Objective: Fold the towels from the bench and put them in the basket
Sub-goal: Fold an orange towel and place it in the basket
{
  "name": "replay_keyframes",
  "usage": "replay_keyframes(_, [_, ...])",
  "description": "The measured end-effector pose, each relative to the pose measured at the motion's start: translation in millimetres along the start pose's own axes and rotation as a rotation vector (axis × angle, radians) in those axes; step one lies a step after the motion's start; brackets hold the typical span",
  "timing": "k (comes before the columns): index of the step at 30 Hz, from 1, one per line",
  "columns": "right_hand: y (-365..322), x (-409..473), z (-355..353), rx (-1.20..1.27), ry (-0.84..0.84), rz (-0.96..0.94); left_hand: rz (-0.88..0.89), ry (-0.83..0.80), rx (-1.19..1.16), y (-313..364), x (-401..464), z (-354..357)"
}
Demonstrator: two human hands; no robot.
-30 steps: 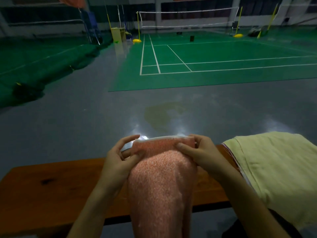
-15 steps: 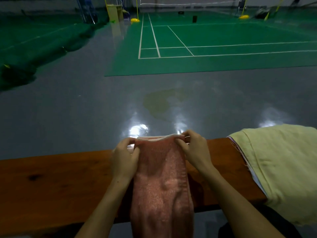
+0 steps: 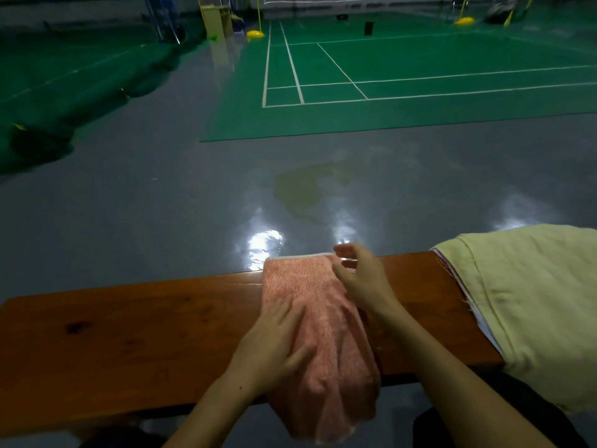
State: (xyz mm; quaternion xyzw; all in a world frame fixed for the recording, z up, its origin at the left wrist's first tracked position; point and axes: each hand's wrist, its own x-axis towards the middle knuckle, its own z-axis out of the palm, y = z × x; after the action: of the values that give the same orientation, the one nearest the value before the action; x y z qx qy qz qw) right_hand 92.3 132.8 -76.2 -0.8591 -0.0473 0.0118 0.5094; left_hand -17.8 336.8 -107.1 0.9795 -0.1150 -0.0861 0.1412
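Note:
A pink towel point(image 3: 323, 321) lies across the wooden bench point(image 3: 129, 337), its far end at the bench's back edge and its near end hanging over the front edge. My left hand point(image 3: 274, 344) lies flat on the towel's left side, fingers straight. My right hand point(image 3: 361, 276) hovers over the towel's far right corner with loosely curled fingers and holds nothing. A pale yellow towel point(image 3: 529, 295) is draped over the bench's right end. No basket is in view.
Beyond the bench is a glossy grey floor point(image 3: 161, 205) with light reflections, then a green badminton court point(image 3: 403, 85). Dark green mats point(image 3: 64, 92) lie at the left. My dark-clad legs show below the bench.
The pink towel, held up by its top corners before, now lies on the bench. My left hand has let go and slid down onto it; my right hand has released its corner.

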Motion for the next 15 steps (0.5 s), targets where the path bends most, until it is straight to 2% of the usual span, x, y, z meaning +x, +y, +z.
replay_keyframes(2, [-2.8,-21.1,-4.4,-0.087,-0.045,-0.07,0.0,-0.045,0.094,-1.9,-0.5,8.6])
replay_keyframes(6, [-2.1,-79.6,9.5,-0.394,-0.222,-0.184,0.002,0.001,0.153,-7.4,4.1,19.8])
replay_keyframes(9, [7.6,-110.2,17.6,-0.586,-0.228,-0.096,-0.006,0.054,0.184,-19.0,12.2,23.3])
replay_keyframes(11, [12.7,-113.8,11.9,-0.643,-0.165,-0.006,-0.031,0.072,0.177,-25.3,17.5,20.5])
replay_keyframes(15, [21.9,-104.1,2.1,-0.7,-0.229,0.076,-0.072,0.123,0.197,-28.9,24.2,16.8])
